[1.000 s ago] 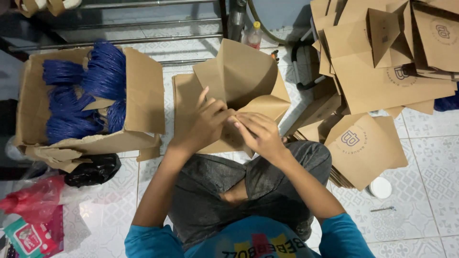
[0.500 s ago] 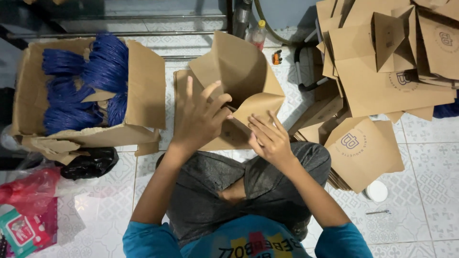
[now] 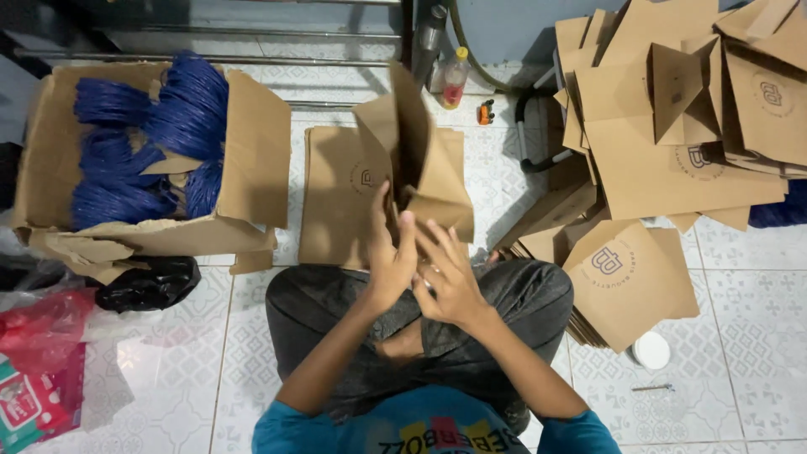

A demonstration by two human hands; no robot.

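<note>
Tiled floor: pale patterned tiles, bearing everything listed. Landmark for all entries: the brown paper bag in hand.

Stack of flat brown paper bags: large untidy heap, right of the landmark, spilling down toward the person's right knee.

Cardboard box: open, flaps splayed, left of the landmark; holds bundles of blue cord.

Flat brown sheet: lies on the floor directly beneath and just left of the landmark.

Brown paper bag: partly opened, standing tilted, mouth toward the viewer, in front of the seated person's crossed legs, at centre.

Red plastic bag: far lower left of the landmark.

Black plastic bag: lower left of the landmark, just below the box.

Left hand: fingers extended upward, thumb raised against the bag's lower edge; touching the bag, not closed round it.

Right hand: fingers spread open, just beside the left hand and below the bag's lower edge; whether it pinches any paper cannot be told.

Plastic bottle: upright, beyond the landmark, slightly right.

White round lid: lower right of the landmark, beside the heap.

Small orange object: just right of the bottle; kind unclear.
</note>
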